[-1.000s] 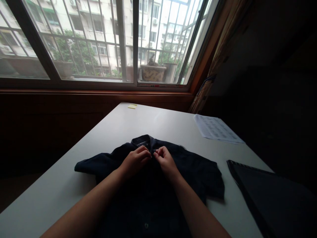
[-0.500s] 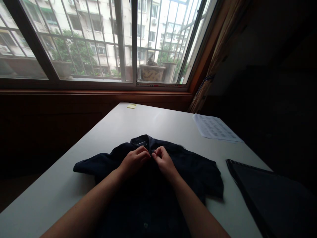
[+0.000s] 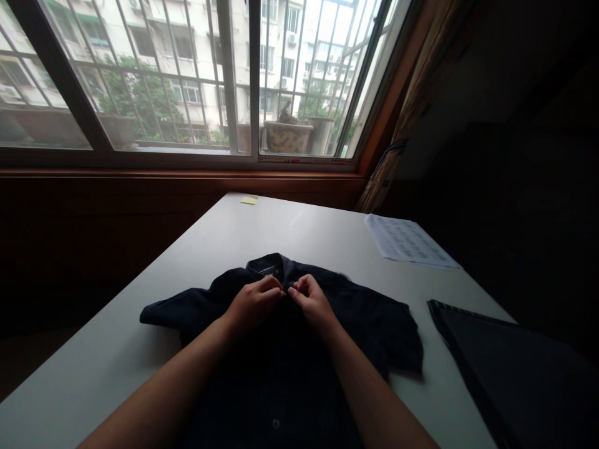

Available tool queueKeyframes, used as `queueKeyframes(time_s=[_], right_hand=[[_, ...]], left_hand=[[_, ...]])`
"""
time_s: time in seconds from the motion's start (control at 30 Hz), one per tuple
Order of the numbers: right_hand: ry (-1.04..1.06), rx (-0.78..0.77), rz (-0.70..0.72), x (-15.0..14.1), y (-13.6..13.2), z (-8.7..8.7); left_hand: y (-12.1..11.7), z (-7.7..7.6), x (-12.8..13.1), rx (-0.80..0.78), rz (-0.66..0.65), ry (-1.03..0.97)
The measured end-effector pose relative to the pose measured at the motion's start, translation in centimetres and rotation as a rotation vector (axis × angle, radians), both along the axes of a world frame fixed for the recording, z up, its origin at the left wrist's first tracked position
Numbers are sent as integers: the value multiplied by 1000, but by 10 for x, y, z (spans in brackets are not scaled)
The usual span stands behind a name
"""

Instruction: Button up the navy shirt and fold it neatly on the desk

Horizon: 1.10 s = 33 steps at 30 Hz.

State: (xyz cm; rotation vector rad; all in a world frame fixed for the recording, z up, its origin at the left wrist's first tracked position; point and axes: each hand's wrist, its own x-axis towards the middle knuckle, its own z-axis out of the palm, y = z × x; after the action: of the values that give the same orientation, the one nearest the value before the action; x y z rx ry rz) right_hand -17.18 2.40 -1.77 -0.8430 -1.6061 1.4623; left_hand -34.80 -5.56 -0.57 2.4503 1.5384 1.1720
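Note:
A dark navy short-sleeved shirt (image 3: 369, 312) lies spread on the white table (image 3: 187, 249), collar toward the window and sleeves out to both sides. My left hand (image 3: 257, 302) pinches the shirt's front edge just below the collar (image 3: 262, 264). Close beside it, my right hand (image 3: 312, 302) pinches the cloth on the other side of the opening, thumb and forefinger together. The fingertips of both hands nearly meet. Whatever small part lies between them is too dark to make out. Lower on the shirt front a button (image 3: 276, 423) shows faintly.
On the right of the table lies a dark flat item (image 3: 505, 368) with a ridged edge. Printed sheets of paper (image 3: 409, 242) rest near the far right edge. A yellow sticky note (image 3: 249, 200) is at the far left corner. Beyond stands a barred window (image 3: 187, 81) with a curtain (image 3: 393, 149).
Both hands stay at the collar opening with almost the same pinch. Only very slight finger movement shows; the shirt lies as before.

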Motion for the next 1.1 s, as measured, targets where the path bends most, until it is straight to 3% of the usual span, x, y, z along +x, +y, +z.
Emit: queueKeyframes(time_s=[0.77, 1.1], right_hand=[[65, -92, -1, 3, -2, 5], [109, -160, 65, 3, -5, 11]], left_hand=[[-2, 5, -4, 29, 1, 93], [-2, 6, -3, 50, -1, 67]])
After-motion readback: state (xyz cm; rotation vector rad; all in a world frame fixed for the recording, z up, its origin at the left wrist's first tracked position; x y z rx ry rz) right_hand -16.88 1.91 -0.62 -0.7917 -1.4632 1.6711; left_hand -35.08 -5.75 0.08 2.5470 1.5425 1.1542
